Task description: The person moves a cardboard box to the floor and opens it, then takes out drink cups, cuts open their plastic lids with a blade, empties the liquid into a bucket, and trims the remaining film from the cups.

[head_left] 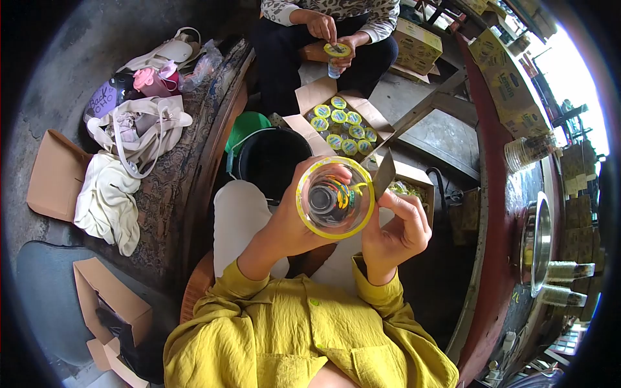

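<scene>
My left hand (288,223) is wrapped round a clear plastic cup (323,200), its open mouth facing the camera. A yellow ring runs round the cup's rim, and a printed pattern shows through its wall. At the rim's right side, my right hand (398,229) pinches a flat dark blade (384,172), which stands up beside the cup. Beyond my hands, an open cardboard box (308,98) holds several yellow-rimmed, sealed cups (338,116).
Across from me a seated person (330,13) holds another yellow-rimmed cup (337,50). A black bucket (272,161) stands left of the box. Bags (139,129) lie on the left bench. A metal basin (538,244) and stacked cups (527,154) are on the right.
</scene>
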`<action>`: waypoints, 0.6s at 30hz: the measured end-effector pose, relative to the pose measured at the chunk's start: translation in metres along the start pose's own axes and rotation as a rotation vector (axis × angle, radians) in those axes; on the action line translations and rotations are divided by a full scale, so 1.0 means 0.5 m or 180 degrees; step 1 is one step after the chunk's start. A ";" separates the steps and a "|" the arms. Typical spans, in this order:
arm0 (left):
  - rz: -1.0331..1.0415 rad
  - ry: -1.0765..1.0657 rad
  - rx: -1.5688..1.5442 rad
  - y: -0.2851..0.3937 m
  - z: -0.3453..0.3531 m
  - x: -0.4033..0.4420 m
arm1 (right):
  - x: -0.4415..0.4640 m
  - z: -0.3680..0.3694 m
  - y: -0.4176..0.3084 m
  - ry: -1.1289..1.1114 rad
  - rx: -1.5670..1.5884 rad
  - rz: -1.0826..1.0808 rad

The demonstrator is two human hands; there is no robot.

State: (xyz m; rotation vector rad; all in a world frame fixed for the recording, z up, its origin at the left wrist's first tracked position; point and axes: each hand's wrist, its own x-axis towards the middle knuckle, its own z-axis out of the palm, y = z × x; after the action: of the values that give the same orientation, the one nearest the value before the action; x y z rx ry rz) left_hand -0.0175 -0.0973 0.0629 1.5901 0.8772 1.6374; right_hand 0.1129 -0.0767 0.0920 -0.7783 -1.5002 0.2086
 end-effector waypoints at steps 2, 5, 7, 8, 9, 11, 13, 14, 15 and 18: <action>-0.0006 -0.0089 0.0140 0.003 -0.007 0.006 | -0.001 0.000 0.002 -0.0047 0.0058 0.0070; -0.0020 -0.0126 0.0308 0.017 -0.019 0.012 | -0.008 -0.001 0.004 -0.0127 0.0115 0.0167; -0.0023 -0.0124 0.0292 0.019 -0.021 0.013 | -0.011 -0.002 0.004 -0.0165 0.0127 0.0202; -0.0019 -0.0124 0.0228 0.017 -0.022 0.014 | -0.011 -0.002 0.004 -0.0176 0.0127 0.0202; -0.0014 -0.0126 0.0166 0.016 -0.022 0.014 | -0.011 -0.003 0.004 -0.0185 0.0128 0.0204; -0.0008 -0.0263 0.0407 0.020 -0.027 0.016 | -0.006 -0.004 0.002 -0.0189 0.0106 0.0197; -0.0064 -0.0321 0.0283 0.018 -0.026 0.015 | -0.004 -0.006 0.003 -0.0183 0.0098 0.0204; -0.0122 -0.0309 0.0040 0.013 -0.024 0.013 | -0.005 -0.005 0.004 -0.0174 0.0104 0.0215; -0.0178 -0.0295 -0.0203 0.012 -0.022 0.012 | -0.006 -0.005 0.005 -0.0167 0.0110 0.0224; -0.0170 -0.0622 -0.0085 0.027 -0.023 0.015 | -0.001 -0.004 0.007 -0.0114 0.0056 0.0205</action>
State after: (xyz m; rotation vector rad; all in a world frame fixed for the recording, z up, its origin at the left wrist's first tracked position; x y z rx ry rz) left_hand -0.0294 -0.0983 0.0780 1.6615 0.7854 1.4235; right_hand 0.1158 -0.0750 0.0896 -0.8131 -1.5062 0.2848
